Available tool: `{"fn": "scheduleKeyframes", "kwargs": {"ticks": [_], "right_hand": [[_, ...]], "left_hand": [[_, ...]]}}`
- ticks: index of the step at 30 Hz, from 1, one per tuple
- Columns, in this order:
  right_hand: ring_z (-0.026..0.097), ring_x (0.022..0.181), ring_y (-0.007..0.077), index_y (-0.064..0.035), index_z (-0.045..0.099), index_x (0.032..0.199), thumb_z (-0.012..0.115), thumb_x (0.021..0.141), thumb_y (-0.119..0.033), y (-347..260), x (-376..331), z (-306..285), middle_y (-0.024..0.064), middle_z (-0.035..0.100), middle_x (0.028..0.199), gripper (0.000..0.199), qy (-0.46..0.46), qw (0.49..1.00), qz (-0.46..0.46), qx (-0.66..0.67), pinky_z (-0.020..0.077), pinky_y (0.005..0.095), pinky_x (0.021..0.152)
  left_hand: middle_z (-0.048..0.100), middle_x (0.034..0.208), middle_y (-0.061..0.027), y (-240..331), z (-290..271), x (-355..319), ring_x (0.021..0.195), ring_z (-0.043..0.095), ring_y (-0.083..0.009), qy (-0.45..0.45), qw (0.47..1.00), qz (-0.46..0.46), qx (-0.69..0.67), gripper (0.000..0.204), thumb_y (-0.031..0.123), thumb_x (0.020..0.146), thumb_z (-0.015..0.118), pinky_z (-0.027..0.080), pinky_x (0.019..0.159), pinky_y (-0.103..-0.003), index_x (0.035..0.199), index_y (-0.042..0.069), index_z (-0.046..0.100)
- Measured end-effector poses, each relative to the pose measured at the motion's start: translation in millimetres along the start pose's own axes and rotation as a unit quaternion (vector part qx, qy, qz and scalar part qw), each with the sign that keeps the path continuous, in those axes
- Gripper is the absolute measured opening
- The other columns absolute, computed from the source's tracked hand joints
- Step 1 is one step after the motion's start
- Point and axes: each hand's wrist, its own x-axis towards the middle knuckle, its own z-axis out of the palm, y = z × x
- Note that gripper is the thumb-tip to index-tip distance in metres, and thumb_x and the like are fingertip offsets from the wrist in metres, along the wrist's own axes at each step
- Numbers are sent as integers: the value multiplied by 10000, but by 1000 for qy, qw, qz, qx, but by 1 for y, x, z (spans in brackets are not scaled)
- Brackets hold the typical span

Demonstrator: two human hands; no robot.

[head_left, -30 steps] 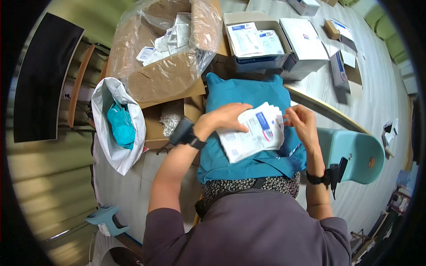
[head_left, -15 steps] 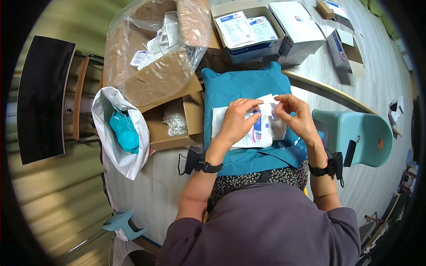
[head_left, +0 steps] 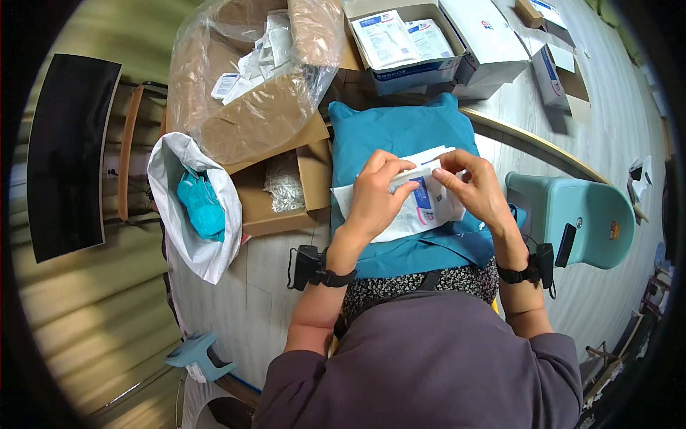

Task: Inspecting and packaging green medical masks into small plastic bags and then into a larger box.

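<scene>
A flat white packet (head_left: 436, 203) with blue and pink print lies at a tilt in front of me. My right hand (head_left: 474, 183) pinches its upper edge between thumb and fingers. On the left, my left hand (head_left: 380, 194) is closed at the packet's other upper corner, thumb and index finger bent toward each other. More white packets (head_left: 391, 233) lie beneath, partly covered by the top one and by my left hand. All of them rest on a teal cloth-covered pad (head_left: 400, 127) across my lap.
A plastic-lined carton (head_left: 246, 136) holds white packets. Beside it stand a smaller carton (head_left: 314, 175) with white bits, and a white bag (head_left: 161, 187) with teal bundles. Behind the pad is an open box (head_left: 414, 77) of packets. A teal stool (head_left: 604, 214) is at right.
The printed packet has turned from nearly straight to slanted, its lower end swinging right. My right thumb has come down onto its upper edge.
</scene>
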Motion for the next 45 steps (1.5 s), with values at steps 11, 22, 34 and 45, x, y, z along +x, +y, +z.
{"fn": "scheduleKeyframes", "kwargs": {"ticks": [11, 22, 34, 45], "right_hand": [[498, 650, 55, -37, 688, 819, 759, 839, -113, -15, -3, 7, -8, 634, 736, 107, 23, 985, -157, 75, 387, 231, 591], [407, 560, 35, -26, 567, 716, 753, 842, -123, 1, 23, 15, -22, 493, 559, 245, 151, 986, -45, 60, 319, 251, 474], [483, 618, 14, -27, 603, 783, 727, 897, -124, 23, 27, -26, -29, 596, 689, 195, 136, 980, 10, 146, 354, 188, 534], [545, 667, 120, -5, 631, 934, 788, 825, -171, 25, 21, -10, 40, 585, 745, 254, 88, 994, -7, -70, 424, 265, 587]], "left_hand": [[640, 844, -64, 23, -8, 5, 715, 621, -137, -32, 988, -50, -144, 131, 55, 775, 799, 507, 624, -262, 860, 14, 707], [586, 736, -84, 64, 7, -10, 645, 604, -238, 125, 966, 227, 20, 188, -8, 698, 798, 494, 575, -339, 850, 32, 694], [580, 876, -71, 70, -34, -34, 673, 561, -100, -74, 932, -91, -343, 275, 72, 847, 774, 466, 602, -228, 997, -11, 559], [600, 692, -66, -49, 13, 5, 668, 594, -132, -57, 941, -312, -120, 418, 379, 861, 764, 464, 562, -298, 884, -7, 606]]}}
